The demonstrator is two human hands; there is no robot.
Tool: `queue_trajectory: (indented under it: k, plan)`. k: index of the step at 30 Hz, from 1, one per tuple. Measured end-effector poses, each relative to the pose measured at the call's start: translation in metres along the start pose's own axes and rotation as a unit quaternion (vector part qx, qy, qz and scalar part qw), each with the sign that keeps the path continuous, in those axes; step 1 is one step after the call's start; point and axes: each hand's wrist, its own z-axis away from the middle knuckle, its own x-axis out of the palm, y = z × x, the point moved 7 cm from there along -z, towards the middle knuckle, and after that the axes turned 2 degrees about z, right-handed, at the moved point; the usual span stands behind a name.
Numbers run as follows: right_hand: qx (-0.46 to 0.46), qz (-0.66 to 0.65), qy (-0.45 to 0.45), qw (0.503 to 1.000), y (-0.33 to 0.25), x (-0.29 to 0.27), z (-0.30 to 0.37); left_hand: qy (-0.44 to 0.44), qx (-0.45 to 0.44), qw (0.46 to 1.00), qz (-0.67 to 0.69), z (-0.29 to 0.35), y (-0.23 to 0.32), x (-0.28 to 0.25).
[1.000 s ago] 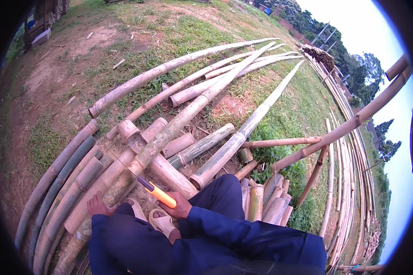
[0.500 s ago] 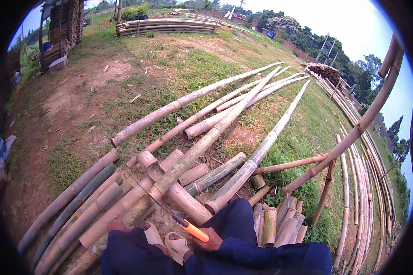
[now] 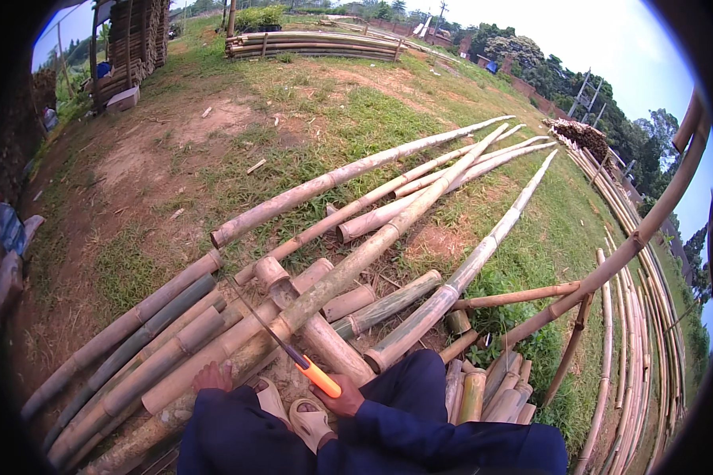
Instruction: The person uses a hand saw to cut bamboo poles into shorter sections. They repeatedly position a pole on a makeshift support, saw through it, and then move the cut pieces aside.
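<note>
Patchy grass and bare soil [image 3: 158, 214] filled most of the frame, and over it we saw a long mottled bamboo pole [image 3: 396, 226] run from the upper right of centre to the lower left. Other bamboo poles [image 3: 131, 321] lay side by side at the lower left. The long pole crossed a thick, notched bamboo piece [image 3: 337, 348] just below centre, and short bamboo lengths [image 3: 471, 396] were bunched at the lower right of centre. Our orange-handled tool [image 3: 318, 376] sat at the lower centre, its thin blade slanting to the upper left in front of the long pole; we could not tell whether they touched. Our right hand [image 3: 345, 397] was clamped round the tool's handle, at its lower right end. Our left hand [image 3: 212, 377] lay on the bamboo, left of the handle and below the blade; whether its fingers gripped, we could not tell.
</note>
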Motion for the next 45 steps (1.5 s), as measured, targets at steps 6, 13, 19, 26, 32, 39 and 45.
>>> queue_trajectory:
  k: [6, 13, 19, 26, 32, 39, 45]
  plan:
    - [0.007, -0.008, 0.027, 1.0, -0.005, -0.013, -0.003, 0.013, -0.021, 1.0, 0.001, -0.001, 0.034, -0.014]
    - [0.141, -0.041, -0.049, 0.988, -0.01, -0.02, 0.04, 0.005, -0.031, 0.999, -0.014, -0.002, 0.012, -0.002]
    - [0.105, -0.017, -0.01, 0.994, -0.042, -0.055, 0.108, 0.0, -0.029, 0.999, -0.018, 0.002, 0.012, -0.012]
    - [0.055, 0.004, -0.031, 0.998, -0.027, -0.002, -0.016, -0.044, -0.057, 0.997, -0.022, -0.009, 0.02, -0.019]
    - [0.053, 0.062, -0.058, 0.995, -0.041, -0.066, 0.105, -0.048, -0.053, 0.997, -0.028, -0.002, 0.017, -0.011]
    - [0.037, -0.014, -0.018, 0.999, -0.016, 0.003, -0.019, -0.042, -0.055, 0.998, -0.005, -0.013, 0.018, -0.013]
    - [0.104, 0.007, -0.065, 0.992, -0.021, -0.043, 0.081, -0.015, -0.065, 0.998, 0.01, -0.014, -0.006, -0.003]
